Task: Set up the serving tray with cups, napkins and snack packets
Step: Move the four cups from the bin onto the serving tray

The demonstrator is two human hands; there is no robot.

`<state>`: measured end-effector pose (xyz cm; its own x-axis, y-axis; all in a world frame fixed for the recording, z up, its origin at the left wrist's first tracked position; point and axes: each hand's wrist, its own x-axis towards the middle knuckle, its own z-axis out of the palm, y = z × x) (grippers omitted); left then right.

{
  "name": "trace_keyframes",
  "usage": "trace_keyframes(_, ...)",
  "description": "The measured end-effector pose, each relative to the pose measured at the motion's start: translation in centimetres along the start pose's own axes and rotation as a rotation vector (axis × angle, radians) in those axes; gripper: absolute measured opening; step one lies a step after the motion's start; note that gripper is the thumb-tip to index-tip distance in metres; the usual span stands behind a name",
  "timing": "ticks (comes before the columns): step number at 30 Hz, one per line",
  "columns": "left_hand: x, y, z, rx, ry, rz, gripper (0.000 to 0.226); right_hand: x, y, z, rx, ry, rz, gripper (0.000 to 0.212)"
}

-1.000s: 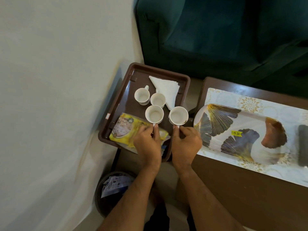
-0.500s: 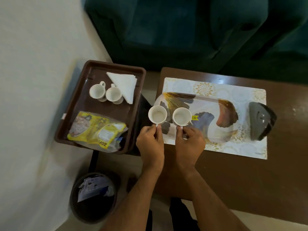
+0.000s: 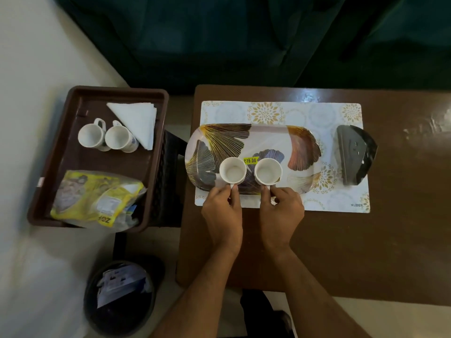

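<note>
Two small white ceramic cups are held side by side over the near edge of the oval serving tray printed with gold-veined leaf shapes (image 3: 273,140), which is laid on a pale rectangular placemat with gold floral medallions (image 3: 317,198) on the dark brown wooden table (image 3: 366,252). The left white cup (image 3: 232,171) is pinched at its handle by the closed fingers of the left hand (image 3: 223,215), and the right white cup (image 3: 268,172) is gripped in the same way by the right hand (image 3: 280,217); whether the cups are touching the tray cannot be told. A yellow price sticker (image 3: 250,160) is seen on the tray between the two cups. A dark folded object (image 3: 353,154) is placed on the placemat just beside the tray's right end. To the left of the table, a brown rectangular plastic tray (image 3: 48,191) is seen holding two more white handled cups (image 3: 107,137) standing close together, a stack of white napkins folded into a triangle (image 3: 136,120) beside them, and yellow snack packets (image 3: 97,201) at its near end. A dark round bin with paper inside (image 3: 119,296) is seen on the floor below.
</note>
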<state>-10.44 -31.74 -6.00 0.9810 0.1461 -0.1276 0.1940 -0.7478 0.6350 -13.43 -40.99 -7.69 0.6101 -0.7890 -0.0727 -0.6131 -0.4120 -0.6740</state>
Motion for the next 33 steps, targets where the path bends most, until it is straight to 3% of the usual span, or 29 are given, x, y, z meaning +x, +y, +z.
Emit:
trace_keyframes(22, 0.0, -1.3, 1.7, -0.082, -0.031, -0.024, 0.019, 0.1, 1.1, 0.4, 0.067, -0.022, -0.051, 0.014)
trace_keyframes(33, 0.0, -1.6, 0.6, -0.002, -0.054, -0.021, 0.026, -0.5, 0.7, 0.1, 0.07, 0.0, -0.039, 0.02)
